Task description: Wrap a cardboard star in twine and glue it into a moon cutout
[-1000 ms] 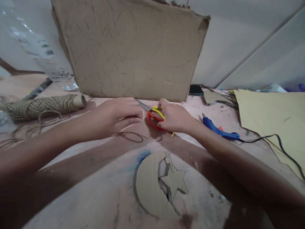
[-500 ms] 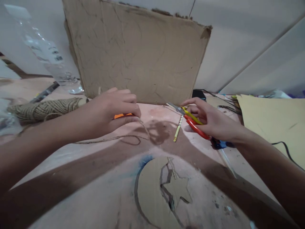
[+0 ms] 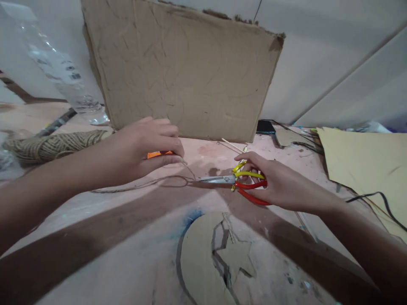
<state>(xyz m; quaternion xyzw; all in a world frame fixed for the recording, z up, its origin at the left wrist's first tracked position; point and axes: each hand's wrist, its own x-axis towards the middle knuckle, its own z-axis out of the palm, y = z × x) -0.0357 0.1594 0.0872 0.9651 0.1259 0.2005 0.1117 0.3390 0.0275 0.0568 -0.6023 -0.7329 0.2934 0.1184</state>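
Observation:
Pinched between the thumb and fingers of my left hand (image 3: 155, 142) is a strand of twine (image 3: 143, 184), which loops down onto the table. Something orange (image 3: 155, 155) shows inside that hand; I cannot tell what it is. My right hand (image 3: 280, 180) has its fingers around the red and yellow handles of a pair of scissors (image 3: 219, 180). Their blades point left, with the tips close to the hanging twine. Nearer me lie a cardboard crescent moon (image 3: 199, 258) and a cardboard star (image 3: 238, 256), with twine at the star's top.
A large cardboard sheet (image 3: 190, 76) leans against the wall. To the left are a roll of twine (image 3: 60, 145) and a tilted clear plastic bottle (image 3: 68, 78). A thin stick (image 3: 232, 146) lies behind the scissors. Yellowish card (image 3: 362, 159) and a black cable (image 3: 381, 197) are at the right.
My right hand has turned the scissors from pointing up and away to pointing left, bringing the blades down beside the twine. My left hand has shifted only slightly.

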